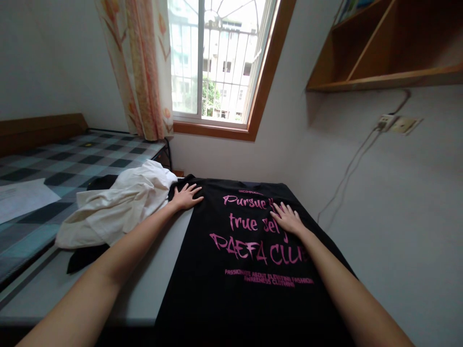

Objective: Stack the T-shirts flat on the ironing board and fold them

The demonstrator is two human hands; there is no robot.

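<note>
Both hands lie flat on a black shirt spread over the worktop.
The left hand (187,196), fingers spread wide, rests at the upper left edge of the shirt (260,303); the right hand (287,218), palm down with fingers a little apart, covers part of the pink lettering (248,222). The shirt lies beneath both hands and runs from just beyond them back toward the person, along the wall on the right hand's outer side. Just left of the left hand, a white cloth (123,207) sits bunched over a black cloth (87,258), with bare worktop (144,294) below the left forearm. Farther left are a checked bed (54,164) and a paper (25,197) on it. Beyond both hands is a window (224,72).
</note>
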